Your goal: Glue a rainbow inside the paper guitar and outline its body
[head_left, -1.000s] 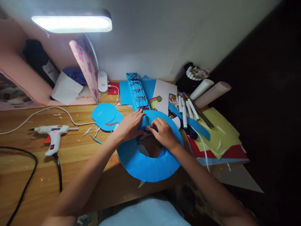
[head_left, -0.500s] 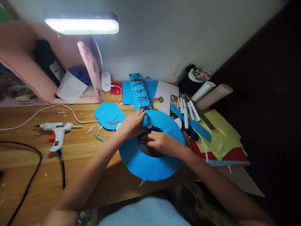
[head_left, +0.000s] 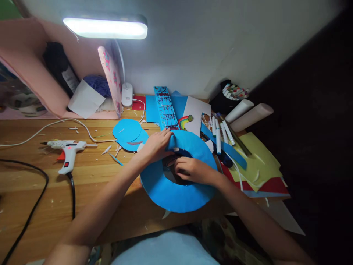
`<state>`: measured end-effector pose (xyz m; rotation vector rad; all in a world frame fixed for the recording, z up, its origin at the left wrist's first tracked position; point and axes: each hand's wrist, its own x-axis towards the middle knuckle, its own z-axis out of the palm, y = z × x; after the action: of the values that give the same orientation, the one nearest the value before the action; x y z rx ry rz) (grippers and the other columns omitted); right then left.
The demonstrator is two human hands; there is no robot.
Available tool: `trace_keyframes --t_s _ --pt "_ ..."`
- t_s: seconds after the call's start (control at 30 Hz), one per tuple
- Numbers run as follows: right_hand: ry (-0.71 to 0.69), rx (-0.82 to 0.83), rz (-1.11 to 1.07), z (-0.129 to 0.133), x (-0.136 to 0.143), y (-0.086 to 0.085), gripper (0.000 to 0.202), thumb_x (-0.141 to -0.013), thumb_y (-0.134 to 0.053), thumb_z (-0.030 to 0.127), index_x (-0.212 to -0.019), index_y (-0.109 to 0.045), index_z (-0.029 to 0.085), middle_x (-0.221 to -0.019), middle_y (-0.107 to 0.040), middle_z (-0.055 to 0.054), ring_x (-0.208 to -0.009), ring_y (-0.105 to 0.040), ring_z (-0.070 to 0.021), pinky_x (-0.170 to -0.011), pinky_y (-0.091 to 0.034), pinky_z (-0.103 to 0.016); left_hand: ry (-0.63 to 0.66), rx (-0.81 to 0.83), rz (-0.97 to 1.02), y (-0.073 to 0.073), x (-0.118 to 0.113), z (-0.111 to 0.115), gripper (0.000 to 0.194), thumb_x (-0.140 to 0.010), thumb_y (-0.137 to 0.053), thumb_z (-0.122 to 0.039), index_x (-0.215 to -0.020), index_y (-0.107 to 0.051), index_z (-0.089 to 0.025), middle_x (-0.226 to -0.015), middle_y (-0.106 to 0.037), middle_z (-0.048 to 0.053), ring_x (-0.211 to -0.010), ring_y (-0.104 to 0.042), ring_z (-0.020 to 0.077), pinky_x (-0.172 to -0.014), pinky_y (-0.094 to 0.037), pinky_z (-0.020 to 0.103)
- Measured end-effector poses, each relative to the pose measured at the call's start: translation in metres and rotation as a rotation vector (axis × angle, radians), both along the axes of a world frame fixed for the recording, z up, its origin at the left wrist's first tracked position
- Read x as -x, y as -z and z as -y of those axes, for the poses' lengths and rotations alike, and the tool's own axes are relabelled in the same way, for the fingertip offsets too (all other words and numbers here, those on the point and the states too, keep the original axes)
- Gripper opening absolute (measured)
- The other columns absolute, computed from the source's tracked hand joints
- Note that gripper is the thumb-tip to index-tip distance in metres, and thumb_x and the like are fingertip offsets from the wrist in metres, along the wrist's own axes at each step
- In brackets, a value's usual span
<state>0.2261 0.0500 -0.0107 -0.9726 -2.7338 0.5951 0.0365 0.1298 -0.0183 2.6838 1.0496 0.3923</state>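
The left hand [head_left: 158, 145], gripping the blue ring [head_left: 176, 198], should pinch lightly to avoid creases while the right hand [head_left: 194, 170] (curled, holding what I can't tell) works inside.

A long white lamp [head_left: 106, 28] shines brightly near an open pink box [head_left: 41, 82] with a stringy purple bundle [head_left: 97, 86] inside. A round black cup [head_left: 220, 105] holds many white markers [head_left: 233, 91].

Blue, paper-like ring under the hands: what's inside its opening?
The bare right hand has its bent fingers at the opening of the blue, paper-like ring; dark, unidentifiable material shows around them. The hand covers part of the opening, so anything beneath it is hidden.
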Motion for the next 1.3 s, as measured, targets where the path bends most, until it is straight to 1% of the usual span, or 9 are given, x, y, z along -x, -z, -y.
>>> trace_keyframes --t_s 0.1,0.2,0.5,0.7,0.97,1.07,1.17,1.23,1.3 --pt "0.064 0.135 -0.143 0.010 -0.007 -0.007 0.008 -0.085 -0.056 0.013 -0.080 -0.060 0.018 -0.087 -0.066 -0.004 -0.086 -0.063 -0.0150 -0.078 -0.052 -0.027 0.000 -0.002 0.008 0.000 0.000 0.000 0.062 -0.078 -0.065 -0.041 -0.125 -0.038 -0.011 -0.139 -0.044 0.022 -0.131 -0.040 0.0305 -0.102 -0.039 0.040" --pt "0.156 0.205 -0.270 0.023 -0.013 -0.005 0.007 -0.084 -0.058 0.013 -0.083 -0.061 0.019 -0.085 -0.068 -0.003 -0.085 -0.064 -0.0155 -0.079 -0.050 -0.030 -0.003 -0.005 0.016 -0.002 -0.001 0.001 0.058 -0.080 -0.062 -0.045 -0.122 -0.041 -0.010 -0.136 -0.047 0.022 -0.131 -0.041 0.0298 -0.102 -0.039 0.040" --pt "0.340 0.104 -0.385 0.045 -0.016 0.005 0.012 -0.080 -0.061 0.011 -0.086 -0.064 0.021 -0.082 -0.071 -0.002 -0.080 -0.065 -0.0171 -0.076 -0.050 -0.032 0.012 0.005 0.021 -0.007 -0.001 0.001 0.077 -0.070 -0.071 -0.050 -0.127 -0.041 -0.008 -0.136 -0.047 0.022 -0.131 -0.040 0.0308 -0.104 -0.038 0.041" --pt "0.297 0.151 -0.426 0.051 -0.015 0.006 0.026 -0.086 -0.053 0.012 -0.107 -0.065 0.021 -0.095 -0.067 -0.005 -0.089 -0.064 -0.0160 -0.078 -0.053 -0.028 0.034 0.008 0.042 -0.007 0.001 -0.001 0.080 -0.071 -0.068 -0.054 -0.128 -0.040 -0.006 -0.135 -0.048 0.023 -0.131 -0.040 0.0309 -0.104 -0.038 0.040" --pt "0.299 0.195 -0.400 0.054 -0.006 -0.001 0.018 -0.085 -0.054 0.011 -0.097 -0.065 0.019 -0.092 -0.070 -0.005 -0.089 -0.065 -0.0163 -0.080 -0.052 -0.029 0.048 0.023 0.077 -0.007 0.002 -0.001 0.075 -0.076 -0.059 -0.060 -0.127 -0.041 -0.008 -0.132 -0.051 0.022 -0.130 -0.042 0.0307 -0.102 -0.040 0.041" --pt "0.327 0.169 -0.379 0.056 -0.007 -0.002 0.018 -0.085 -0.055 0.012 -0.097 -0.065 0.021 -0.093 -0.071 -0.004 -0.090 -0.066 -0.0167 -0.082 -0.052 -0.030 0.056 0.031 0.089 -0.015 0.005 -0.001 0.065 -0.084 -0.050 -0.055 -0.127 -0.042 -0.008 -0.132 -0.051 0.020 -0.131 -0.040 0.0274 -0.103 -0.039 0.039" --pt "0.360 0.123 -0.379 0.057 -0.009 0.000 0.018 -0.085 -0.055 0.012 -0.097 -0.065 0.022 -0.094 -0.072 -0.004 -0.091 -0.067 -0.0176 -0.083 -0.053 -0.032 0.061 0.003 0.104 -0.033 0.009 0.005 0.039 -0.093 -0.042 -0.038 -0.123 -0.049 -0.015 -0.132 -0.052 0.013 -0.128 -0.043 0.0226 -0.103 -0.038 0.038" --pt "0.361 0.098 -0.384 0.058 -0.010 0.002 0.019 -0.085 -0.055 0.012 -0.098 -0.065 0.022 -0.096 -0.072 -0.004 -0.093 -0.066 -0.0184 -0.085 -0.053 -0.033 0.007 0.008 0.039 -0.047 0.008 0.016 0.027 -0.094 -0.041 -0.032 -0.108 -0.062 -0.020 -0.118 -0.061 0.008 -0.116 -0.052 0.0232 -0.096 -0.041 0.038" --pt "0.349 0.078 -0.400 0.059 -0.011 0.004 0.020 -0.085 -0.055 0.012 -0.099 -0.064 0.022 -0.099 -0.072 -0.004 -0.096 -0.066 -0.0190 -0.087 -0.052 -0.034 -0.119 0.086 -0.122 -0.056 0.002 0.031 0.030 -0.092 -0.043 -0.036 -0.085 -0.069 -0.021 -0.094 -0.067 0.008 -0.097 -0.060 0.0257 -0.079 -0.046 0.037"
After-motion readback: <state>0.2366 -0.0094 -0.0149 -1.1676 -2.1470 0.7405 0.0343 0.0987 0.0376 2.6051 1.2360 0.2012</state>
